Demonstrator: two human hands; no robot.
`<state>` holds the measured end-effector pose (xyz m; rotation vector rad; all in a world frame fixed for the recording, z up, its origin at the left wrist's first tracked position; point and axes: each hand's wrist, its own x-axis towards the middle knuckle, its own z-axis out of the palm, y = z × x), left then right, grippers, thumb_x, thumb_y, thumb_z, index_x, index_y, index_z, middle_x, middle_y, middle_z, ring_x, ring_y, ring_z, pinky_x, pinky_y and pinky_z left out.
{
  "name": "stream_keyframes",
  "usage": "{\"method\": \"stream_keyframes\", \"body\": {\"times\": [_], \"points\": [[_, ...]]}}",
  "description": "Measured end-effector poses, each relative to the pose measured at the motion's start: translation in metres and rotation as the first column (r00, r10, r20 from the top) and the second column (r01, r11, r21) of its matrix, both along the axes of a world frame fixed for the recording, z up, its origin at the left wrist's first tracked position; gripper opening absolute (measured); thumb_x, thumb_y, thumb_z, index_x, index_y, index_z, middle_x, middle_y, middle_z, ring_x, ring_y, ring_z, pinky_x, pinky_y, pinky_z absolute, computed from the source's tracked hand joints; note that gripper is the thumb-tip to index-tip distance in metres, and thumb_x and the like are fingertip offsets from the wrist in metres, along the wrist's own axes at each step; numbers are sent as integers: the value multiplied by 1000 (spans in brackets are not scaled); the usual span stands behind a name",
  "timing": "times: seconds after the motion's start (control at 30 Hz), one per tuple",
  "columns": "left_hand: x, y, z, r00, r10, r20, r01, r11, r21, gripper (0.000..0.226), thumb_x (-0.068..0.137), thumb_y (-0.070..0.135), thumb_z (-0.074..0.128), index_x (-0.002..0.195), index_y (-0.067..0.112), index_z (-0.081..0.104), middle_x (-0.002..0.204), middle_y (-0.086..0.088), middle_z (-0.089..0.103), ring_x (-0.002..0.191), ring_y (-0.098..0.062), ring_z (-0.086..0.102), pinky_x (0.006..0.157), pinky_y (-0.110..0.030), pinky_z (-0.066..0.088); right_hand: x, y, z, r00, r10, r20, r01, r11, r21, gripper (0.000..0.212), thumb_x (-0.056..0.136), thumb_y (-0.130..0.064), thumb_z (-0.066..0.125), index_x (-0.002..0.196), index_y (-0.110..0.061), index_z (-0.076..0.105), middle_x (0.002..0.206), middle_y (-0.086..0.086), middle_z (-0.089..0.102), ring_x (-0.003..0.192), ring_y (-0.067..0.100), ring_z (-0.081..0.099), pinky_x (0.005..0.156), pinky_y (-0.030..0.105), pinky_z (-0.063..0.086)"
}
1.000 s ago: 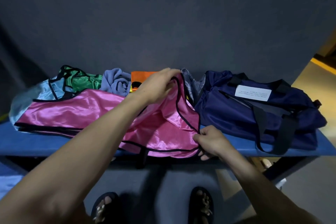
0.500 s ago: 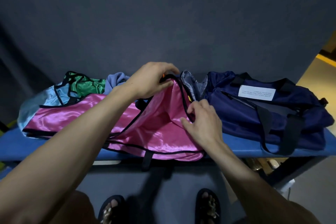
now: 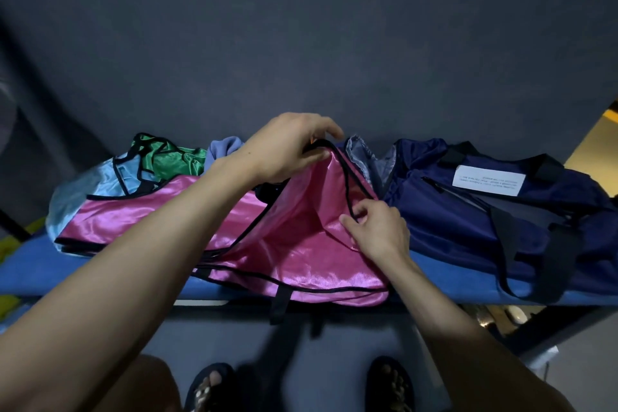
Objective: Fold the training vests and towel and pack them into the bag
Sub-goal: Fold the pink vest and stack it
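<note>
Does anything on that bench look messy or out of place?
Nothing looks damaged or spilled. The green vest and the towel lie crumpled at the back, unfolded. The pink vest, held by both hands, droops over the bench's front edge.

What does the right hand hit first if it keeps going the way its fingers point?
The right hand pinches the pink vest at its black trim, fingers aimed up-left. Straight on it would probably cross more pink fabric, then meet the left hand; depth is unclear.
</note>
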<state>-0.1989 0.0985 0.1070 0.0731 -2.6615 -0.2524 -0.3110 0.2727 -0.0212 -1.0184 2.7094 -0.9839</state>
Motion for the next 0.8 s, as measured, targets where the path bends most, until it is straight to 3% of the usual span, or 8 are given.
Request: {"method": "stream_keyframes", "body": {"times": [0.1, 0.23, 0.33, 0.43, 0.53, 0.63, 0.7, 0.8], "points": [[1, -1, 1, 1000, -4, -2, 4, 1000, -2, 29, 93, 24, 70, 122, 26, 67, 109, 4, 71, 96, -17, 65, 85, -38, 52, 0, 0, 0, 999, -12, -30, 11, 999, -36, 26, 90, -41, 72, 76, -21, 63, 60, -6, 67, 68, 17, 68, 67, 35, 57], [1, 0, -1, 1000, 16, -21, -17, 1000, -14, 28, 94, 24, 68, 122, 25, 67, 108, 3, 70, 98, -20, 65, 84, -42, 53, -3, 8, 1, 967, -111, -229, 103, 994, -46, 33, 92, -37, 66, 70, -21, 47, 69, -4, 61, 71, 29, 63, 64, 37, 50], [2, 0, -4, 998, 49, -26, -49, 999, -16, 28, 94, 24, 66, 122, 26, 66, 109, 4, 69, 99, -23, 66, 83, -45, 53, -10, 18, 5, 918, -165, -361, 116, 981, -155, 24, 92, -32, 69, 75, -17, 59, 82, -1, 50, 78, 29, 55, 59, 34, 40], [4, 3, -6, 997, 70, -28, -71, 997, -12, 28, 93, 28, 62, 120, 28, 66, 107, 4, 68, 98, -23, 65, 82, -47, 53, -19, 26, 1, 877, -211, -431, 121, 966, -228, 10, 88, -25, 73, 89, -15, 77, 94, 1, 52, 88, 27, 50, 67, 41, 48], [5, 8, -5, 998, 56, -36, -56, 998, -2, 28, 91, 31, 58, 118, 27, 66, 105, 4, 68, 95, -22, 65, 80, -46, 53, -22, 28, -3, 867, -136, -480, 59, 983, -174, 18, 87, -20, 72, 102, -20, 82, 115, 2, 65, 99, 29, 53, 77, 42, 45], [3, 12, -2, 998, 52, -46, -52, 999, -6, 25, 92, 24, 62, 117, 27, 67, 103, 5, 68, 93, -21, 64, 79, -45, 53, -18, 25, -5, 815, -19, -579, -69, 989, -130, 18, 84, -18, 75, 101, -20, 82, 127, 2, 68, 101, 28, 55, 77, 41, 43], [2, 12, 0, 997, 57, -54, -58, 998, -8, 24, 93, 20, 65, 117, 26, 67, 103, 5, 68, 93, -21, 64, 79, -43, 53, -18, 24, -4, 819, 14, -573, -105, 986, -126, 15, 85, -16, 73, 97, -18, 81, 115, 0, 73, 93, 26, 56, 74, 39, 46], [1, 10, 0, 997, 61, -54, -62, 998, -17, 21, 92, 19, 68, 113, 23, 70, 100, 5, 67, 93, -21, 65, 78, -41, 52, -27, 27, -1, 901, -13, -434, -76, 979, -187, 13, 87, -9, 67, 95, -10, 78, 90, 4, 72, 80, 27, 62, 68, 37, 52]]}}
